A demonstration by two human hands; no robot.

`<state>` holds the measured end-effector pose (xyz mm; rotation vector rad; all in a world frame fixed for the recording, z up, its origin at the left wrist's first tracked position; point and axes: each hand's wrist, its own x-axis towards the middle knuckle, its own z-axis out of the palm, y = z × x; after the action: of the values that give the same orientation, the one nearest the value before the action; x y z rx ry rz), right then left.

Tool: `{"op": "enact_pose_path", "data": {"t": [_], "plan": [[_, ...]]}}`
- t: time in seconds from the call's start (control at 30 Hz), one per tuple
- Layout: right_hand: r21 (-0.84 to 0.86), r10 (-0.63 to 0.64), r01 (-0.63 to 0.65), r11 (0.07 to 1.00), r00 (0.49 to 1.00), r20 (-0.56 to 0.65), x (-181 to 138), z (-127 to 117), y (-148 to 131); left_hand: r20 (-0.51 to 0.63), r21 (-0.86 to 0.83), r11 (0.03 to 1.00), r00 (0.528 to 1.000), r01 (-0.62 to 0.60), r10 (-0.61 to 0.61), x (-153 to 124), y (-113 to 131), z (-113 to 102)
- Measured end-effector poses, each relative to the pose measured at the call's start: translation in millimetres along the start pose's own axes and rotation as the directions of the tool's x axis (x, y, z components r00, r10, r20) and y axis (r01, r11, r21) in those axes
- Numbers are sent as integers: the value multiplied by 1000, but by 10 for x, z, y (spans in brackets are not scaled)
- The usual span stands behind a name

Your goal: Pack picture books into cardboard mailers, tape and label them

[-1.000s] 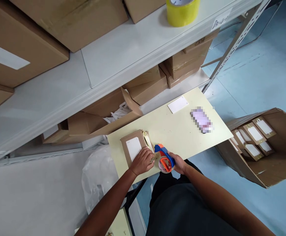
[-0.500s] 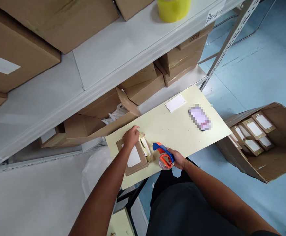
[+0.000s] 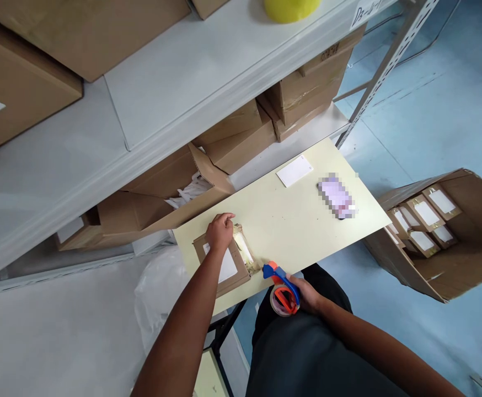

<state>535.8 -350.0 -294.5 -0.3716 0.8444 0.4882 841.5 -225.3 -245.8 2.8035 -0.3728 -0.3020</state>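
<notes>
A small cardboard box (image 3: 233,282) with a white label lies at the near left of the pale table (image 3: 294,220). My left hand (image 3: 220,232) presses on its top, fingers curled over the far part. White material (image 3: 243,247) shows at the box's right end, where scraps of tape stick out. My right hand (image 3: 305,293) is closed around a blue and orange tape dispenser (image 3: 284,292). The dispenser hangs just off the table's near edge, apart from the box, its blue head towards the box.
A white card (image 3: 294,171) and a pixelated item (image 3: 336,196) lie further right on the table. Behind stands a shelf (image 3: 175,99) with cartons and a yellow tape roll (image 3: 291,8). A large carton (image 3: 468,259) on the right holds several small labelled boxes.
My right hand has drawn the tape dispenser back towards my body, away from the box. My left hand stays on the box. The view has shifted slightly.
</notes>
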Motion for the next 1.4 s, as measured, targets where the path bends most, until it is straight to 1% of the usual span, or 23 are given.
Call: {"op": "enact_pose_path", "data": {"t": [0.1, 0.2, 0.33, 0.47, 0.6, 0.67, 0.73, 0.77, 0.8, 0.83, 0.87, 0.9, 0.93, 0.97, 1.0, 1.03, 1.07, 1.17, 1.2, 1.23, 1.27, 1.33, 1.4], "plan": [[-28, -1, 1, 1000, 1000, 2, -70, -94, 87, -10, -3, 1000, 1000, 1, -1, -10, 4, 5], [-17, 11, -10, 1000, 1000, 28, -129, -104, 173, -17, -6, 1000, 1000, -7, 7, -30, -1, 7], [-101, 50, -48, 994, 999, 12, -176, -129, 329, -47, -13, 999, 998, 31, -32, -50, -33, 5], [-154, 93, -95, 983, 995, -20, -113, -136, 445, -71, -26, 999, 997, 42, -43, -87, -59, -4], [-177, 110, -110, 978, 994, -11, -22, -123, 485, -88, -24, 998, 994, 60, -62, -140, -84, -32], [-189, 116, -114, 975, 993, -2, -9, -130, 488, -71, -20, 998, 996, 58, -59, -158, -101, -75], [-193, 109, -105, 976, 994, 10, -13, -140, 480, -47, -10, 1000, 999, 20, -20, -183, -112, -147], [-195, 101, -96, 976, 995, 15, -18, -142, 470, -27, 6, 999, 999, -31, 31, -205, -113, -192], [-198, 92, -86, 977, 996, 21, -24, -142, 455, 14, 27, 993, 993, -115, 115, -237, -111, -240], [-196, 86, -78, 978, 996, 31, -29, -139, 437, 91, 45, 972, 970, -231, 226, -280, -109, -288], [-189, 82, -73, 979, 996, 40, -34, -134, 416, 205, 45, 929, 914, -366, 350, -330, -107, -333], [-180, 81, -72, 981, 996, 47, -39, -128, 393, 338, 22, 869, 822, -495, 459, -384, -109, -373], [-167, 80, -71, 983, 996, 47, -43, -123, 370, 461, -18, 805, 709, -594, 533, -434, -116, -404], [-155, 81, -73, 985, 996, 46, -47, -119, 349, 556, -58, 754, 606, -654, 569, -473, -128, -428], [-147, 84, -77, 986, 996, 40, -50, -116, 330, 619, -82, 723, 533, -686, 576, -495, -146, -443], [-140, 86, -80, 987, 996, 33, -53, -115, 315, 658, -84, 707, 494, -702, 569, -496, -169, -453], [-134, 87, -83, 987, 996, 27, -56, -115, 303, 685, -72, 698, 474, -713, 554, -474, -193, -458], [-106, 81, -79, 991, 996, 23, -57, -103, 267, 762, -9, 678, 434, -735, 481, -301, -257, -470], [-92, 73, -71, 993, 997, 22, -53, -90, 244, 780, 19, 680, 436, -733, 448, -226, -273, -480], [-79, 68, -66, 995, 997, 21, -47, -71, 210, 788, 46, 689, 450, -723, 420, -152, -287, -494], [-63, 60, -59, 996, 998, 19, -36, -45, 161, 782, 71, 707, 479, -703, 398, -84, -302, -514], [-26, 44, -43, 999, 999, 6, 2, 25, 7, 741, 125, 756, 567, -643, 360, 27, -342, -573], [1, 20, -20, 1000, 1000, -7, 66, 110, -219, 693, 219, 802, 667, -556, 274, 97, -403, -653]]}}
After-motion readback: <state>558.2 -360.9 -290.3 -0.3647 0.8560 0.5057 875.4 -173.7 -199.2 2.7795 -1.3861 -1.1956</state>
